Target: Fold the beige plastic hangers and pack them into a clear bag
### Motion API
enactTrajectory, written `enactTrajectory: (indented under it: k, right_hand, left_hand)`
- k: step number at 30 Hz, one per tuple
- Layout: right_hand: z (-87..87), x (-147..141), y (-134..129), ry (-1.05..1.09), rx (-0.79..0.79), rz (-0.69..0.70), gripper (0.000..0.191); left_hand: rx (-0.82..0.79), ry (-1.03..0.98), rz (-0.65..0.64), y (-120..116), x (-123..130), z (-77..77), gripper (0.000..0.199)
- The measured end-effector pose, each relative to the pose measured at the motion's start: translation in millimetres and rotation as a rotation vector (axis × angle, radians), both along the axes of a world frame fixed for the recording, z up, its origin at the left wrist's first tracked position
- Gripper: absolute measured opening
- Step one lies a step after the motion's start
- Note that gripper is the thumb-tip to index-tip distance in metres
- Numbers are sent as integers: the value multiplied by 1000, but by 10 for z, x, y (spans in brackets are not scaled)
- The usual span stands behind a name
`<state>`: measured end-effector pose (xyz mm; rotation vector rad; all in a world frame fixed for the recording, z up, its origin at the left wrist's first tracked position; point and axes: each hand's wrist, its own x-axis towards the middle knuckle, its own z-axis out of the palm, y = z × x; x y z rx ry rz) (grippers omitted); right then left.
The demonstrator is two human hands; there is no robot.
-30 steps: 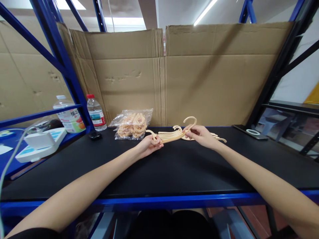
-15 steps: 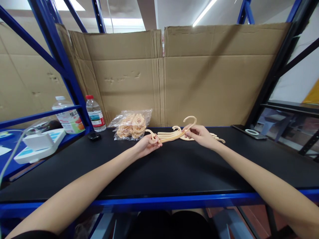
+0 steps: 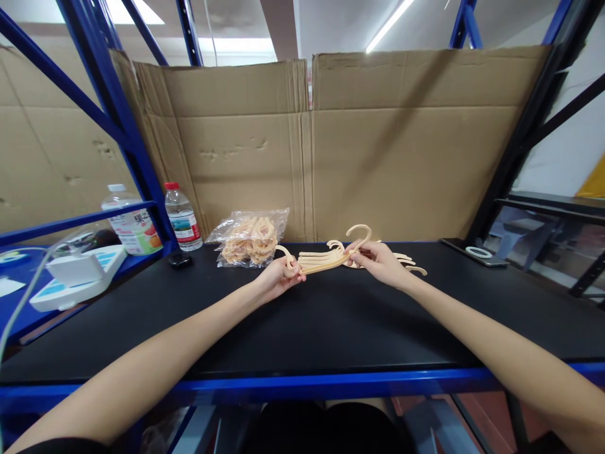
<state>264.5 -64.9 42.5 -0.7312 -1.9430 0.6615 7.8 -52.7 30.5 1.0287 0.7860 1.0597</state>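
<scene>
A cream-coloured clothes hanger [image 3: 327, 267] is held between my two hands, just above the black tabletop. My left hand [image 3: 278, 277] pinches its left end, where a curved cream piece sticks up above the fingers. My right hand [image 3: 380, 263] is closed on the hanger near the base of its hook, and the hook [image 3: 363, 234] rises above the thumb. Right behind lie several similar cream hangers [image 3: 314, 255] in a row, partly covered by my right hand. Their right ends [image 3: 416, 270] show past the wrist.
A clear plastic bag of cream hangers [image 3: 250, 243] lies left of my hands. Beyond it stand a red-capped water bottle [image 3: 183, 221] and a small black object [image 3: 179, 259]. Cardboard [image 3: 401, 157] walls the back. A phone-like dark slab [image 3: 491, 257] lies far right.
My right hand has shifted slightly left, and the hanger's hook has moved a little left with it. My left hand keeps its grip in nearly the same place.
</scene>
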Motion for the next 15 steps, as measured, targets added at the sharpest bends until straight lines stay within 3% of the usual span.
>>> enactTrajectory:
  k: [15]
  right_hand:
    - [42, 11, 3, -15, 19, -50, 27]
  left_hand:
    - [-52, -90, -112, 7, -78, 83, 17]
